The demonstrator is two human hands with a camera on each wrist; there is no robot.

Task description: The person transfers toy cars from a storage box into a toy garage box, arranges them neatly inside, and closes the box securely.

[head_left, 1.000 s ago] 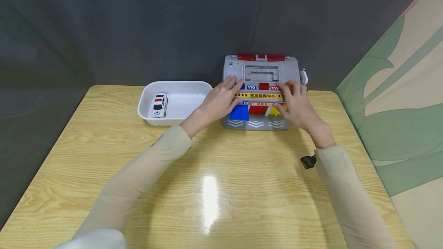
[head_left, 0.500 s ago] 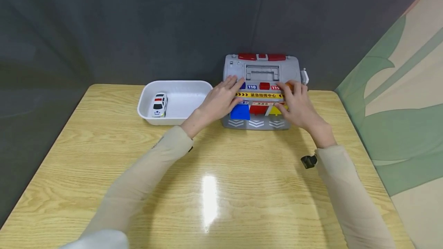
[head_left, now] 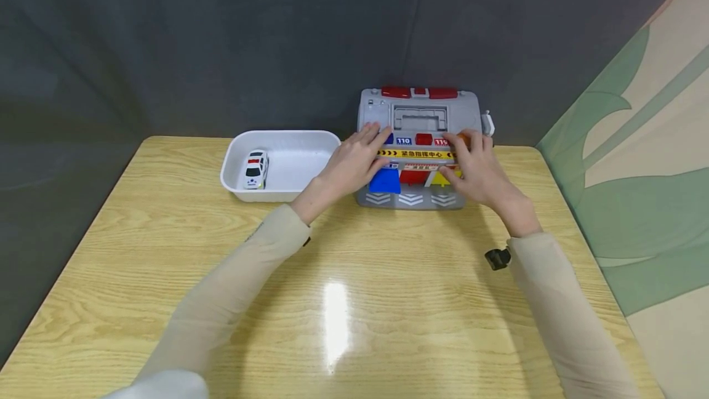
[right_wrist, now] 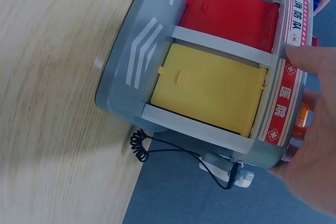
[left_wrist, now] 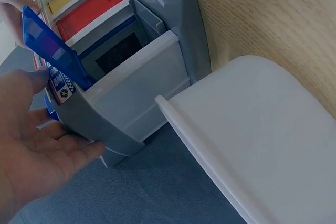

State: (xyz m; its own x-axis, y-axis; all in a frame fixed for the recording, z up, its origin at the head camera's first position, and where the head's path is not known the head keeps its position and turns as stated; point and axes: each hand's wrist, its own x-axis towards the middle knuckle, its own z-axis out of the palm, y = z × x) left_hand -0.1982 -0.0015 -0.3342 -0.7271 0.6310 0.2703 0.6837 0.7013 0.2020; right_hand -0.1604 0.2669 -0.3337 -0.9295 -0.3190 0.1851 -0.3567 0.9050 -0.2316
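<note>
The toy garage (head_left: 416,146) stands at the rear of the wood-grain table (head_left: 354,245), right of centre, in front of a dark cloth (head_left: 266,42). Both hands are on it. The left hand (head_left: 352,162) grips its upper left edge, thumb at the front sign and the other fingers passing round to the far side. The right hand (head_left: 479,171) grips the upper right edge in like manner, thumb against the red-and-white sign (right_wrist: 282,100) and fingertips behind, near an orange light (right_wrist: 301,119).

Of the three front doors, the blue door (left_wrist: 55,48) is swung outward and its bay is exposed. The red door (right_wrist: 231,17) and the yellow door (right_wrist: 207,88) lie closed in their frames. A yellow strip with black lettering crosses the front of the roof, below a label reading 110. A white handset (right_wrist: 241,178) with a coiled black cord (right_wrist: 139,146) is fitted at the garage's right side.

A white tray (head_left: 299,168) is placed just left of the garage; a white toy car (head_left: 256,169) sits inside, near the tray's left end. The person wears beige sleeves (head_left: 271,236). A patterned green-and-beige surface (head_left: 653,214) borders the table on the right.
</note>
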